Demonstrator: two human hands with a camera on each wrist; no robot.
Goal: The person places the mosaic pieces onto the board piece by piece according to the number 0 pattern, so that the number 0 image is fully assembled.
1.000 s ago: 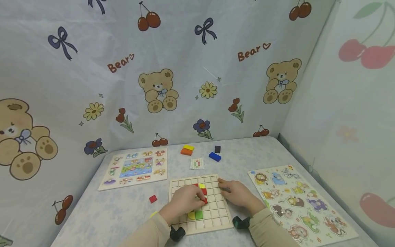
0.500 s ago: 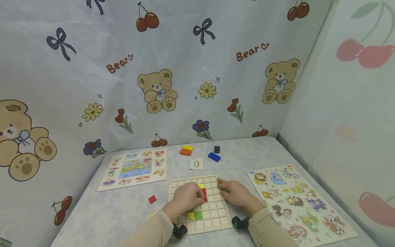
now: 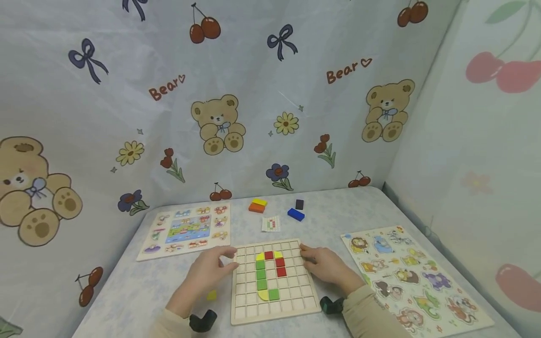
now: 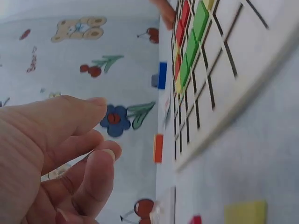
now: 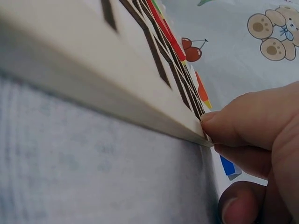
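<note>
A square wooden grid board (image 3: 296, 305) lies on the table, with several red, green and yellow tiles set in its cells in a ring-like shape. My left hand (image 3: 207, 270) hovers at the board's left edge, thumb and fingers apart with nothing between them; the left wrist view has the same loosely bent fingers (image 4: 100, 179). At the far right corner, my right hand (image 3: 327, 267) pinches the board's rim, thumb (image 5: 212, 122) on top in the right wrist view. A yellow tile (image 3: 212, 295) lies left of the board. A red tile (image 4: 195, 219) shows partly in the left wrist view.
Behind the board lies a small pattern card (image 3: 271, 224). Beyond it are orange (image 3: 256, 207), yellow (image 3: 259, 202), blue (image 3: 296, 214) and black (image 3: 299, 204) blocks. A picture puzzle (image 3: 141, 256) lies back left, an animal puzzle (image 3: 456, 324) at right.
My left hand has left the red tile on the board and moved left to the board's edge, uncovering the tiles. It now hides the loose red tile in the head view. The right hand stays put.
</note>
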